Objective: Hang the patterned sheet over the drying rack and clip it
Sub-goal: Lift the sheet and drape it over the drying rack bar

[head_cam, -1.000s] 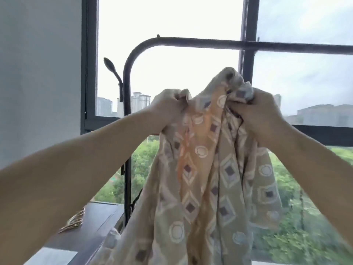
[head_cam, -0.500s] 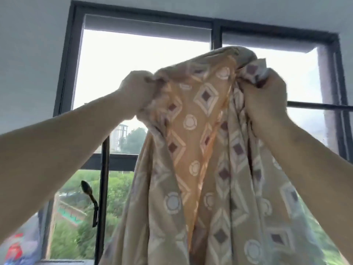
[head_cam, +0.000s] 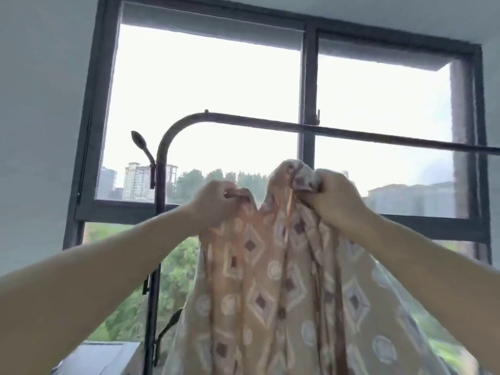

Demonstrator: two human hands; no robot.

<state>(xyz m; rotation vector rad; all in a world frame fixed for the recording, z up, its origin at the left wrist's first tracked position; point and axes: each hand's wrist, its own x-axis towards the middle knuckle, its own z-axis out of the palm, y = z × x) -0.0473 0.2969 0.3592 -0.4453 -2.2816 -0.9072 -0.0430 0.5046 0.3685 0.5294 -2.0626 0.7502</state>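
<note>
The left hand (head_cam: 216, 201) and the right hand (head_cam: 334, 198) are each clamped on a bunch of the top edge of the beige and orange cotton sheet patterned with diamonds and circles (head_cam: 270, 280). They are set a little apart, with a short sag of cloth between them. Half a second ago the gathered edge was raised level with or above the rail. Now it sits below the horizontal bar of the dark metal tube drying rack (head_cam: 270, 126), near it but not touching. The rest of the sheet hangs straight down in folds in front of the rack. I judge the sheet is not yet over the bar, so it needs another lift and a throw forward, and clipping is some way off.

At the near left, low down, is a corner of a dark flat surface (head_cam: 102, 355). A grey wall (head_cam: 40, 131) rises beside it. The rack's curved post carries a small dark hook (head_cam: 140, 143). Behind everything, a dark-framed window (head_cam: 308, 77) shows pale sky, trees and distant buildings.
</note>
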